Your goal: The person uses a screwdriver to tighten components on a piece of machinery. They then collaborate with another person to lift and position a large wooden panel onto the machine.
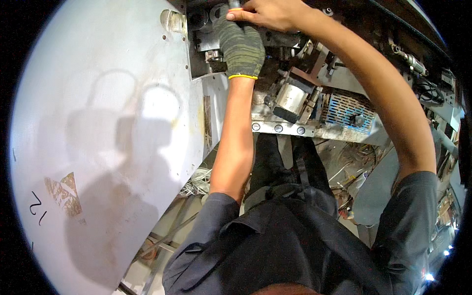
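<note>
Panel: big pale curved sheet, fills L side of frame, w/ person's shadow across it.
Machine bed: upper mid to upper R, grimy metal, lots of parts.
L hand: in striped dk green knit glove, yellow cuff, top ctr; fingers hidden near top edge, so can't say if they're curled or straight.
R hand: bare, comes over from R; thumb & fingers look pinched on an orange-edged piece, thumb lying over glove's far end.
Orange-edged piece: top edge, ctr-L, at thumb tip; partly cut off by frame, exact kind unclear.
Handling: prob. best w/ a firm pinch & L hand steady underneath; bare R fingertips are worth keeping off metal edges nearby. Judging by the arms' reach, squarer shoulders & a slower pace would help; sightline w/ head tipped up a bit, too.
Gauges: 3 small round dials along bed's front rail, ctr.
Cylinder: silvery, dk ends, tilted, just above gauges.
Grate: blue, slotted, R of cylinder.
Brown patch: worn spot, panel's lower L, near black pen marks.
White cables: loose tangle below panel's R edge, L of apron.
</note>
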A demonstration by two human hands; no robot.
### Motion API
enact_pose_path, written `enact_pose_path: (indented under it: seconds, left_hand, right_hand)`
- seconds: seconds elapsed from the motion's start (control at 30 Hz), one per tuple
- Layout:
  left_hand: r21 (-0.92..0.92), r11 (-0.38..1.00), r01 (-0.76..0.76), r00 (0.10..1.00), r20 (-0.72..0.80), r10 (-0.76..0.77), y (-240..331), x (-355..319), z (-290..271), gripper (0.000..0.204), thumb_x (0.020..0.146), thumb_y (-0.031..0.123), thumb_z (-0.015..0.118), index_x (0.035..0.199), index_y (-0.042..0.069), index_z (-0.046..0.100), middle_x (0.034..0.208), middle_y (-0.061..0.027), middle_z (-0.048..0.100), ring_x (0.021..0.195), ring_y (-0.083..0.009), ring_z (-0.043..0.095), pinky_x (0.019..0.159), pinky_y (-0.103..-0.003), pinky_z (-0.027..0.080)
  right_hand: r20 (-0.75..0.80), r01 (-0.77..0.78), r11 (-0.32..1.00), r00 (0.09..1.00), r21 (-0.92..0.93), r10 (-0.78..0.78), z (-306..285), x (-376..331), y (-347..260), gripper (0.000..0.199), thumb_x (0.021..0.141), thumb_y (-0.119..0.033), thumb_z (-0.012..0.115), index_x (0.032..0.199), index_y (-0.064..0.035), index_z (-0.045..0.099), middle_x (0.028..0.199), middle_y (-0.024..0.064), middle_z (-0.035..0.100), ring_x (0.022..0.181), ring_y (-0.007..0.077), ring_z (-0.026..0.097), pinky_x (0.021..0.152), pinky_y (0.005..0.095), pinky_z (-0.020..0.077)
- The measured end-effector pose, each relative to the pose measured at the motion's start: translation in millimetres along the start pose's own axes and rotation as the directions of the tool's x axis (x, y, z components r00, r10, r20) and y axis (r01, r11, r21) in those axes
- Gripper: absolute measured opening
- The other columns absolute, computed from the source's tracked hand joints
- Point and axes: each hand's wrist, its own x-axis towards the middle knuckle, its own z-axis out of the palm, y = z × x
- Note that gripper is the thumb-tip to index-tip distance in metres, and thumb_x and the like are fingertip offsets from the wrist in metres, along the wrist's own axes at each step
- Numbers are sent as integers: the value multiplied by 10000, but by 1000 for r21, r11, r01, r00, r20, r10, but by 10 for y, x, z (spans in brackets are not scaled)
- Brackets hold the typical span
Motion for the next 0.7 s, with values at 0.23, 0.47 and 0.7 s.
enact_pose_path:
  seconds: [0.23,0.47,0.7]
  left_hand:
    - [-129,981,145,976,-145,-164,-357,-356,-24,249,901,108,539,1107,-28,573,1091,-200,614,984,-336,595,875,-428,466]
    - [491,867,86,955,206,-212,-319,-138,170,335,823,159,615,1129,27,578,1113,-219,612,996,-397,578,848,-429,472]
    - [123,992,11,995,101,-23,-397,-74,391,459,861,284,609,1233,43,491,1210,-187,572,1097,-331,545,940,-375,416]
  right_hand:
    - [-109,-80,996,991,36,83,167,-6,31,663,935,-503,290,853,11,701,953,256,662,942,422,625,845,481,493]
    - [-285,-143,989,950,-40,126,441,56,173,675,917,-616,398,744,-38,699,793,218,673,786,379,670,729,464,542]
    - [-255,-172,983,955,-66,150,245,47,-1,565,926,-467,395,741,-48,725,799,184,691,798,345,683,724,439,555]
